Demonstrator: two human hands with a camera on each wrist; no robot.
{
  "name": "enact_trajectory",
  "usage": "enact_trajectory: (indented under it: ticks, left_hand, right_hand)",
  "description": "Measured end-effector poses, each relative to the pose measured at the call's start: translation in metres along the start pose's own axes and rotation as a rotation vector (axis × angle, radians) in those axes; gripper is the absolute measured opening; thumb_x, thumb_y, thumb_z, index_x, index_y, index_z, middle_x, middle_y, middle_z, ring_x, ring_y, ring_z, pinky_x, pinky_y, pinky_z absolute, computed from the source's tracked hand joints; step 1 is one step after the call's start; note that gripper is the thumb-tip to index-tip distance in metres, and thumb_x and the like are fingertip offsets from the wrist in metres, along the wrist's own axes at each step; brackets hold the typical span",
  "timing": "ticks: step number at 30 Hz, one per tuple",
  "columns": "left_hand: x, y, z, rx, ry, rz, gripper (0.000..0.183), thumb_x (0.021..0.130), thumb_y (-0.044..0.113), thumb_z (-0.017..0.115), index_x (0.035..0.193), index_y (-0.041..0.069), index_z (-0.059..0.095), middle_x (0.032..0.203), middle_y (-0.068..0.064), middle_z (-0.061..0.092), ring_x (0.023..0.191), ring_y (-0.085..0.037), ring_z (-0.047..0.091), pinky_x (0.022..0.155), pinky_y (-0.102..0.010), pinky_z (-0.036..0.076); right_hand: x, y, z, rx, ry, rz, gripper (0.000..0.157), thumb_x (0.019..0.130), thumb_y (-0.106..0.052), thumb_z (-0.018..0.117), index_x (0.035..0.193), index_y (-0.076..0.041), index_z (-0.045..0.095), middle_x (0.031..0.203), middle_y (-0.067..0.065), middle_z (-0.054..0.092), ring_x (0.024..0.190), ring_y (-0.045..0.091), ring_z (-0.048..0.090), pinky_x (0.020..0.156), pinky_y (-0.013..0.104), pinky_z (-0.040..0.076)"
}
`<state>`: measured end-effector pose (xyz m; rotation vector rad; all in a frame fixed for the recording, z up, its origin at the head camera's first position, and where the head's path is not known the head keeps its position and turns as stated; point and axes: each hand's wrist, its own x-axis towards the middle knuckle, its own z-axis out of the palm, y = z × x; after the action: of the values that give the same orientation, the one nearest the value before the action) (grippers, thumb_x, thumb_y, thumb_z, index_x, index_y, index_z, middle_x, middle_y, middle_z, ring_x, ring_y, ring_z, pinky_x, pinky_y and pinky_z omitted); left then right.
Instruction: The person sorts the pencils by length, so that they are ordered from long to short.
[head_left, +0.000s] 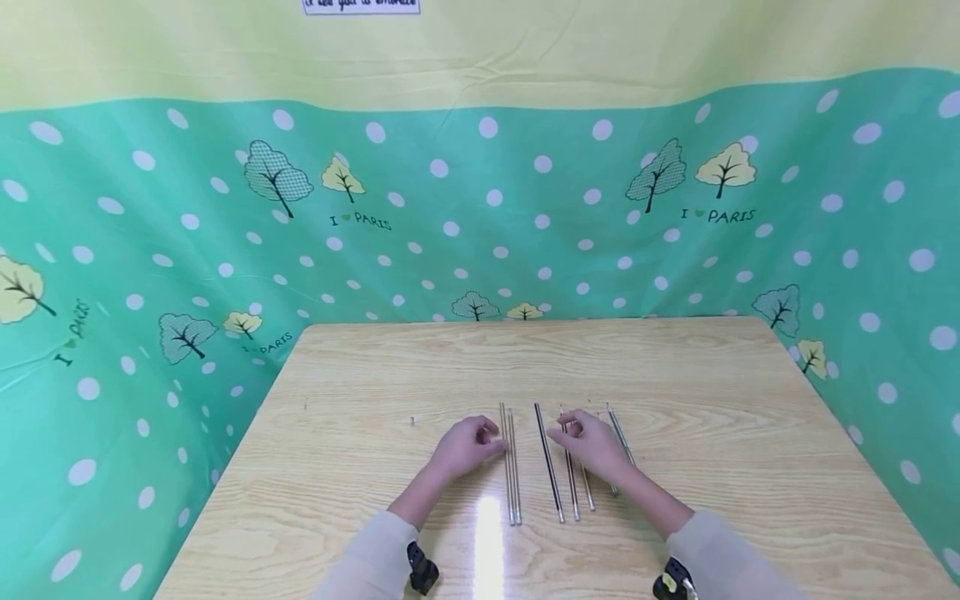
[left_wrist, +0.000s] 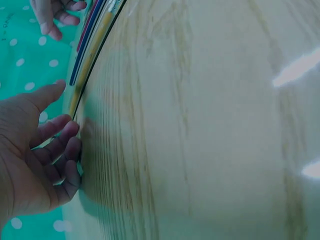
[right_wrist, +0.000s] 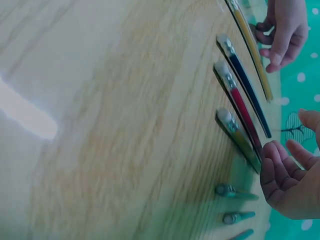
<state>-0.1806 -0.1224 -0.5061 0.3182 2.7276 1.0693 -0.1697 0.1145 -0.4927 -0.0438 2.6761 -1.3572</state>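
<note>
Yellow pencils (head_left: 515, 483) lie just beside the left hand (head_left: 465, 447) in the head view, its fingers loosely curved, thumb apart; the right hand (head_left: 596, 447), similarly relaxed, hides part of the red pencil (head_left: 573, 492). Left wrist: the blue pencil (left_wrist: 84, 52) runs out of frame. Right wrist: fingertips (right_wrist: 268, 152) seem beside the red pencil, contact unclear

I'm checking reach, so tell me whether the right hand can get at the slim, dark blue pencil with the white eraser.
Likely yes: the right hand is close beside the dark blue pencil, seems empty, and nothing shows between them. The left hand is by two slim yellow pencils.
</note>
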Motion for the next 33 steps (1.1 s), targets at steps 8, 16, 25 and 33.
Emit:
enact_trajectory:
  ticks: [8,16,25,33]
  left_hand:
    - [0.000,0.004,0.008,0.058,0.038,-0.014,0.040,0.081,0.041,0.069,0.103,0.008,0.065,0.076,0.005,0.057,0.065,-0.008,0.050,0.056,-0.021,0.043]
    - [0.000,0.008,0.011,0.070,0.078,-0.053,0.037,0.080,0.042,0.070,0.099,0.011,0.066,0.075,0.006,0.055,0.064,-0.008,0.049,0.054,-0.022,0.042]
    - [0.000,0.007,0.013,0.095,0.094,-0.063,0.035,0.079,0.042,0.071,0.097,0.012,0.066,0.075,0.006,0.054,0.063,-0.009,0.048,0.053,-0.022,0.041]
    - [-0.001,0.005,0.013,0.109,0.104,-0.062,0.030,0.077,0.041,0.073,0.087,0.014,0.065,0.076,0.004,0.057,0.065,-0.009,0.049,0.055,-0.022,0.042]
  right_hand:
    - [-0.002,0.004,0.014,-0.039,0.006,0.027,0.032,0.084,-0.029,0.069,0.106,-0.006,0.065,0.076,0.000,0.056,0.062,0.012,0.046,0.051,0.021,0.039]
    - [-0.001,0.003,0.022,-0.116,0.022,0.013,0.037,0.081,-0.032,0.071,0.107,-0.008,0.065,0.070,-0.003,0.052,0.056,0.012,0.043,0.048,0.021,0.035]
    - [-0.005,-0.001,0.026,-0.227,0.024,-0.002,0.038,0.078,-0.038,0.072,0.104,-0.010,0.066,0.069,-0.003,0.053,0.057,0.011,0.045,0.049,0.023,0.038]
    - [-0.006,-0.001,0.031,-0.342,0.038,-0.025,0.036,0.074,-0.041,0.074,0.095,-0.012,0.068,0.082,-0.001,0.065,0.068,0.012,0.057,0.054,0.025,0.047]
